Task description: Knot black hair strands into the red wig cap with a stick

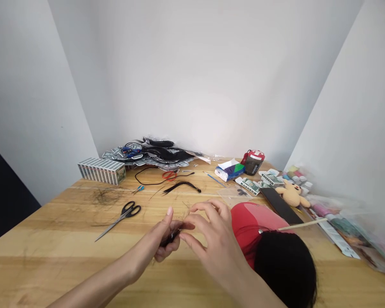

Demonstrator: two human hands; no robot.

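You appeared to be at a fine finger step, handling a small dark bundle of hair-like strands [169,238] above the pale wooden table [67,265]. The bundle lay inside your left hand [160,240], whose fingers curled closed beneath it while the thumb stood up, its tip clear of the strands. Your right hand [218,239] reached in from the other side, palm down and half open, its fingers bent and arched, thumb and forefinger almost meeting at the bundle's edge; whether they had pinched any strands, you could not have told from this view. In my judgement, the next move called for a light, exact pinch and a steady left grip, so that no strands slipped. Both forearms angled inward from the near edge. Long black-handled metal scissors [117,221] lay left of your hands, and a smooth, curved black lock [182,183] lay beyond them.
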